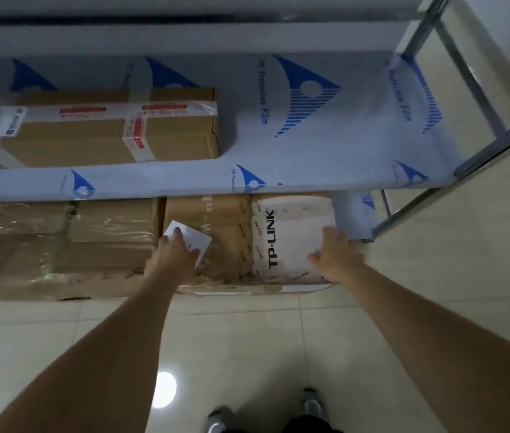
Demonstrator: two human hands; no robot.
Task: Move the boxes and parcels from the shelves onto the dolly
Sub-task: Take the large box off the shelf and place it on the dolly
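A brown cardboard box [225, 220] with a white TP-LINK panel on its right half lies on the lowest shelf, jutting out over the floor. My left hand [175, 257] rests on its top left part, fingers over a white label. At the box's right edge my right hand [336, 254] lies with fingers spread. Left of it sits a larger box wrapped in clear film [60, 245]. One shelf up lies a taped brown box [97, 129]. No dolly is in view.
The metal shelf unit is covered in blue-printed protective film [310, 126], with its steel posts [466, 73] at the right. Pale tiled floor [247, 339] stretches in front of the shelves. My shoes [310, 407] show at the bottom edge.
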